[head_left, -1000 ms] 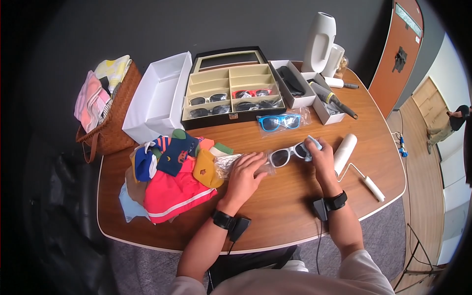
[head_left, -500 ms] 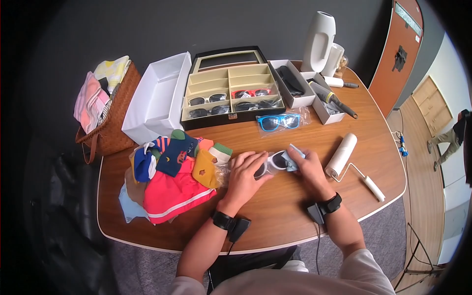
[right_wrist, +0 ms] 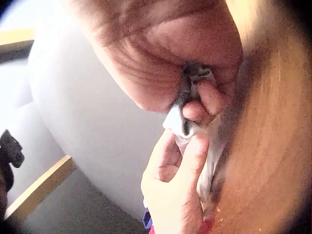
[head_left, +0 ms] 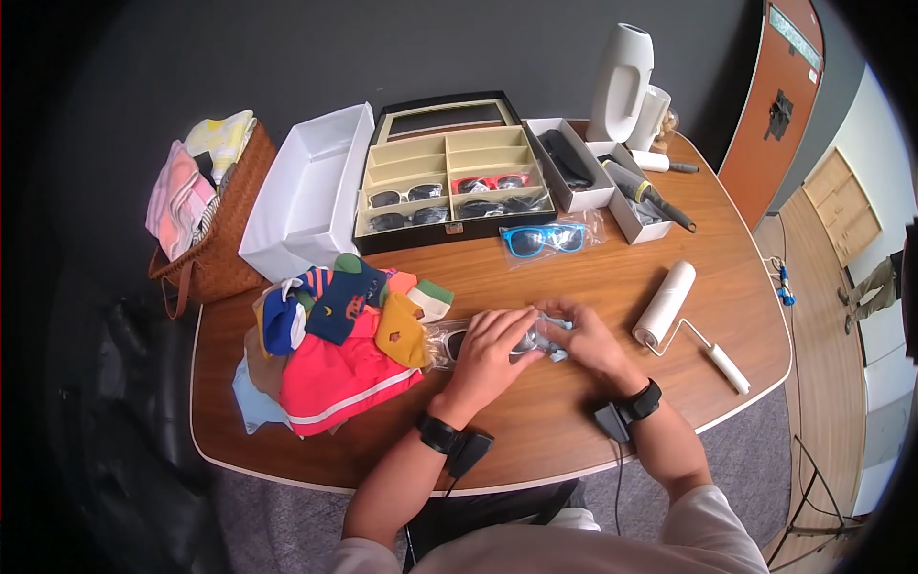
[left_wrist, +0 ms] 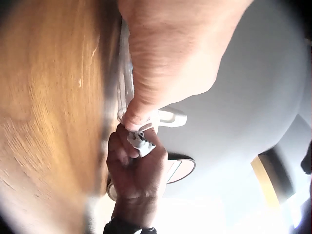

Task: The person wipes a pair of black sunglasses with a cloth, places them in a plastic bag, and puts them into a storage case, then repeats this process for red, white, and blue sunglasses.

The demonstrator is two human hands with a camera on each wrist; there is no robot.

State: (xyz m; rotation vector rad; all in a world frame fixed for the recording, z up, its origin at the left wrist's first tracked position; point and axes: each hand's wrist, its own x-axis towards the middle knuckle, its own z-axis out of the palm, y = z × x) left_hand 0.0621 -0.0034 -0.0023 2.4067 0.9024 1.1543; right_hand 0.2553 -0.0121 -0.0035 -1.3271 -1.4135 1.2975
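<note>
White-framed sunglasses (head_left: 456, 344) lie low over the table between my two hands, mostly hidden; one dark lens shows left of my left hand. My left hand (head_left: 486, 360) grips them from above, thumb and fingers pinched near the cloth in the right wrist view. A light blue cloth (head_left: 554, 339) is bunched in my right hand (head_left: 591, 344), its fingers curled round it against the sunglasses. The hands meet at the cloth. Crinkled clear plastic wrap (head_left: 437, 342) lies beside my left hand, close to a pile of small clothes (head_left: 344, 359).
Blue sunglasses (head_left: 543, 240) lie in clear wrap before the open eyewear case (head_left: 402, 239). A lint roller (head_left: 666, 304) lies to the right. Behind stand a white box (head_left: 306, 191), a wicker basket (head_left: 225, 210), small boxes (head_left: 583, 199) and a white vase (head_left: 620, 86).
The white sunglasses have shifted left, under my left hand, which lay on the plastic wrap before. My right hand has moved left with the cloth until both hands meet.
</note>
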